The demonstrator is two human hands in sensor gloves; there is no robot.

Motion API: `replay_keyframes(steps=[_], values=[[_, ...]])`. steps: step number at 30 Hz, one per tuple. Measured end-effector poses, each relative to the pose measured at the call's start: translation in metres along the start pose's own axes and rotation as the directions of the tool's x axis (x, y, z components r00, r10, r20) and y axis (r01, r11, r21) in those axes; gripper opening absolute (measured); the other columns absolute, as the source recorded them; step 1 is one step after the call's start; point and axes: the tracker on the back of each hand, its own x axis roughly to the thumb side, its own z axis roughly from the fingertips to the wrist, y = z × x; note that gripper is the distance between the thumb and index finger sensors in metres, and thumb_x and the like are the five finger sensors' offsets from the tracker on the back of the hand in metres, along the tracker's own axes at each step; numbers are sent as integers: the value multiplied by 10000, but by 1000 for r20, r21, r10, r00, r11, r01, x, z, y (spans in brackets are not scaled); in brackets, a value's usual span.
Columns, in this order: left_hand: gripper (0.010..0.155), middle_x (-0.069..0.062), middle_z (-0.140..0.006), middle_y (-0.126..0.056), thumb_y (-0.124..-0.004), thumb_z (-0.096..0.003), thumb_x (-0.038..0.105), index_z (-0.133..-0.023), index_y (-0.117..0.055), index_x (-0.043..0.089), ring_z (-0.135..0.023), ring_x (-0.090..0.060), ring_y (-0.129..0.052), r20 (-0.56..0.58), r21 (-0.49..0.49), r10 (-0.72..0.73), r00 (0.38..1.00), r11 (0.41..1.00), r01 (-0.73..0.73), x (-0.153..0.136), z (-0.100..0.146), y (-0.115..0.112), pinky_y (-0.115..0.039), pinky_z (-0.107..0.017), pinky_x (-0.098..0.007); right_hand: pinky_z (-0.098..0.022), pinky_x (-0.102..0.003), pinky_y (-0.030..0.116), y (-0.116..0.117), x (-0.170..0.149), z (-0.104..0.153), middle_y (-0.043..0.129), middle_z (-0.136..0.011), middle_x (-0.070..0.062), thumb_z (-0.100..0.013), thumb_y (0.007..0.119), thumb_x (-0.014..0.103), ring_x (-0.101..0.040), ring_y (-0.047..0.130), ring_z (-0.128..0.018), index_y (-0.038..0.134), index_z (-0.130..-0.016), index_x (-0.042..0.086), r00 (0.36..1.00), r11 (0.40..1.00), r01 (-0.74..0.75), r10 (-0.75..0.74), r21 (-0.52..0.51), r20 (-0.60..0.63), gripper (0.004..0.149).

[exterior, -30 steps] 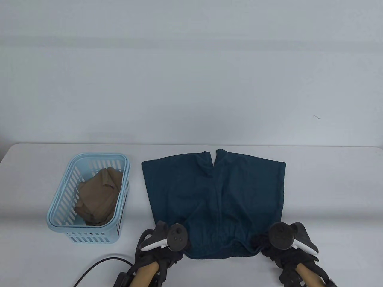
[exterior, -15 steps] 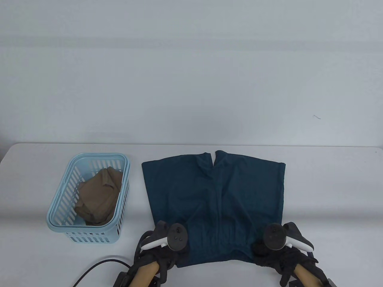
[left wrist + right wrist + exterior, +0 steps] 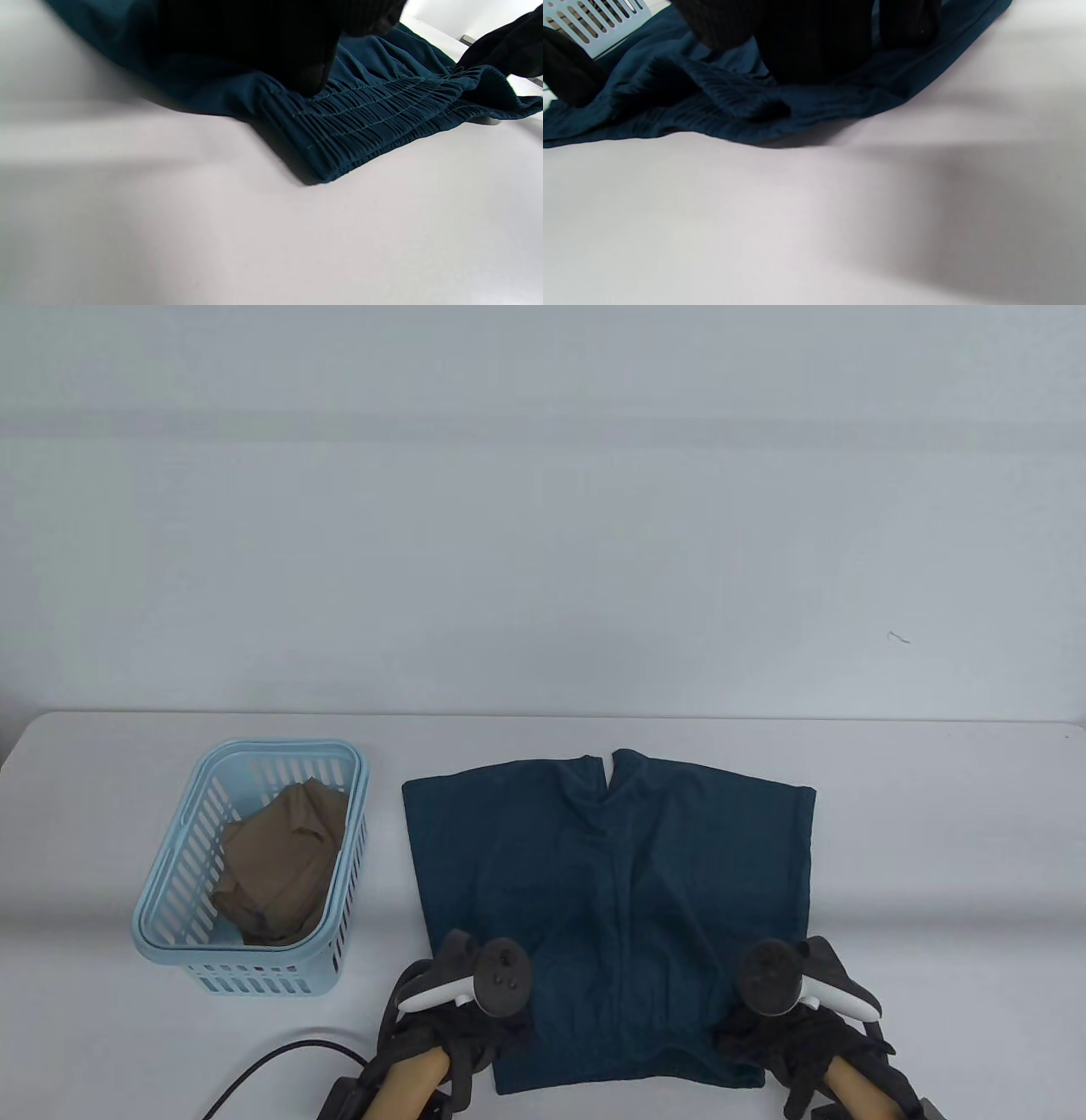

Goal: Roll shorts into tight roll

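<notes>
the teal shorts lie flat on the white table, waistband at the near edge, legs pointing far. the left hand presses its fingers on the left end of the elastic; the right hand rests on the right end. whether either pinches the cloth, i cannot tell. to my eye the roll isn't started: both ends should turn over evenly, snug, thumbs tucking the gathered elastic under. a blue basket sits left.
</notes>
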Motion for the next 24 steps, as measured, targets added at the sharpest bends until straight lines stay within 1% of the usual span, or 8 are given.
replay_keyframes(steps=[1, 4, 5, 8, 12, 18, 21, 24], values=[[485, -119, -1025, -719, -616, -531, 422, -909, -793, 176, -968, -427, -660, 5, -6, 5, 1000, 1000, -5, 0, 1, 0, -413, -680, -717, -681, -750, 259, -1, 1, 1, 650, -1046, -109, -541, 626, 404, -457, 551, -993, 747, -953, 173, 1000, 1000, -5, 4, -21, -6, 488], [502, -136, -1064, -701, -614, -532, 421, -944, -766, 177, -998, -442, -661, 24, -27, 25, 999, 999, -24, -2, 4, 3, -405, -687, -704, -686, -751, 296, -12, 6, 6, 670, -1047, -158, -534, 632, 395, -455, 587, -984, 691, -998, 138, 999, 982, -33, 27, -188, -37, 534], [504, -147, -1070, -701, -613, -534, 416, -950, -760, 173, -998, -454, -667, 24, -7, 44, 999, 999, -44, -3, 5, 6, -406, -690, -696, -687, -746, 309, -17, 10, 10, 656, -1055, -159, -533, 633, 396, -452, 583, -987, 671, -1010, 141, 999, 964, -31, 24, -266, -27, 543], [544, -195, -1109, -605, -607, -538, 399, -1008, -685, 135, -1019, -505, -570, 11, 97, 87, 996, 991, -88, -1, 5, 18, -377, -691, -696, -687, -744, 315, -23, 25, 16, 576, -1105, -168, -536, 621, 402, -460, 540, -1010, 559, -1069, 134, 998, 928, 52, -41, -370, 37, 599], [572, -217, -1123, -565, -609, -538, 403, -1032, -647, 116, -1024, -526, -533, -19, 224, 85, 996, 971, -79, 10, -3, 44, -354, -686, -708, -696, -728, 320, -18, 53, 14, 446, -1144, -190, -543, 605, 407, -478, 449, -1035, 424, -1108, 114, 988, 946, 124, -90, -301, 124, 662], [581, -210, -1133, -536, -617, -535, 402, -1046, -616, 124, -1035, -517, -512, -56, 311, 62, 996, 949, -42, 32, -44, 89, -339, -688, -706, -706, -701, 347, -1, 97, -1, 341, -1160, -211, -545, 602, 405, -503, 361, -1048, 344, -1116, 98, 966, 970, 185, -149, -161, 211, 698], [585, -207, -1151, -491, -617, -538, 392, -1060, -587, 130, -1045, -516, -485, -67, 305, 66, 996, 951, -42, 45, -75, 104, -325, -689, -711, -706, -699, 353, 9, 108, -8, 318, -1162, -213, -546, 599, 409, -506, 353, -1046, 324, -1118, 94, 979, 986, 113, -89, -126, 184, 708], [569, -191, -1175, -424, -611, -557, 341, -1084, -527, 146, -1063, -510, -454, -72, 238, 61, 996, 970, -42, 54, -105, 107, -305, -689, -721, -704, -692, 380, 18, 111, -13, 326, -1160, -212, -545, 597, 413, -508, 375, -1041, 326, -1117, 97, 987, 991, 57, -37, -123, 155, 707]])
